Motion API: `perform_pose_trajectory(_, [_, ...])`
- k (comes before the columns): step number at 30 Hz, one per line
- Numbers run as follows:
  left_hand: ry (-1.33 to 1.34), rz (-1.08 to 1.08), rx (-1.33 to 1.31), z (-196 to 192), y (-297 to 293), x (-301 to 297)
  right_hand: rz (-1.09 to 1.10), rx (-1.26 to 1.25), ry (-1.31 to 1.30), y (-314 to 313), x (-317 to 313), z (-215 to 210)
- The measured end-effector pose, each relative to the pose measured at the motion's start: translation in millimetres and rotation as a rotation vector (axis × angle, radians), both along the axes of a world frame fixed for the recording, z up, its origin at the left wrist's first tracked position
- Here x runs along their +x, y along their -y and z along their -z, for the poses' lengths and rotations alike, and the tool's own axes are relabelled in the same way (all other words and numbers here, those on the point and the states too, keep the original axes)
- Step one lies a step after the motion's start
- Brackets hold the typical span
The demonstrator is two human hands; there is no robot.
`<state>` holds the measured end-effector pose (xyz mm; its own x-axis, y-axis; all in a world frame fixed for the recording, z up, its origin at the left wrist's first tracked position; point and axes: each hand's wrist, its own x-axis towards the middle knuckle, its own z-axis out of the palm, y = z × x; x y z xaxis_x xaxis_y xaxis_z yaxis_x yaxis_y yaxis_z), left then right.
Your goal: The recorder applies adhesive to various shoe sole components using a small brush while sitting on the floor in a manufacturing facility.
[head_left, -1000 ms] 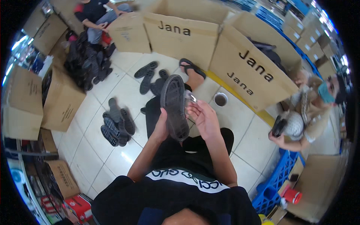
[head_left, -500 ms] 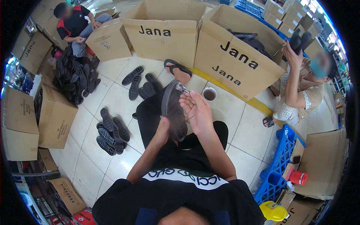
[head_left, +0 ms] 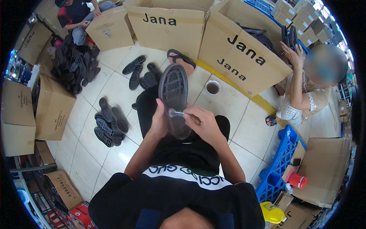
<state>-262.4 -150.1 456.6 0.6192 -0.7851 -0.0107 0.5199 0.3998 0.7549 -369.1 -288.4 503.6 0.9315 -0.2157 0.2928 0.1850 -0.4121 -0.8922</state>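
Observation:
A dark brown shoe sole [head_left: 173, 89], its gridded face turned up toward me, stands almost lengthwise in front of my lap. My left hand [head_left: 158, 122] is closed on its left edge, thumb along the rim. Between the pinched fingers of my right hand [head_left: 202, 123] is a small brush-like tool [head_left: 178, 113] with a silvery shaft. Its pale tip touches the lower middle of the sole; the rest of the tool is hidden by my fingers. To the right of the sole's upper part, a cup of brown liquid [head_left: 212, 87] stands on the floor.
Several soles [head_left: 110, 124] lie on the tiles to the left, others [head_left: 134, 74] farther ahead. Large cartons [head_left: 164, 32] line the far side. A co-worker [head_left: 305, 91] at right lifts dark footwear; another person [head_left: 82, 23] sits beside a sole pile [head_left: 76, 68]. A blue pallet [head_left: 276, 171] stands right.
The sole has turned so its gridded face shows and has risen slightly. The tool has moved from near the sole's upper end to its lower middle. My right hand has turned over and lowered.

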Motion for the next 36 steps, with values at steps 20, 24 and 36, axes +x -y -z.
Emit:
perform_pose_trajectory(20, [-0.196,0.132,-0.059,-24.2,12.2,-5.9,0.263,-0.496,0.339,48.1,34.4,-51.6])
perform_pose_trajectory(24, [-0.220,0.149,-0.076,-24.1,13.3,-10.2,0.200,-0.797,0.446,54.5,50.2,-59.7])
perform_pose_trajectory(36, [-0.247,0.159,-0.012,-10.8,15.6,-4.4,0.159,-1.153,0.292,65.6,57.3,-48.9])
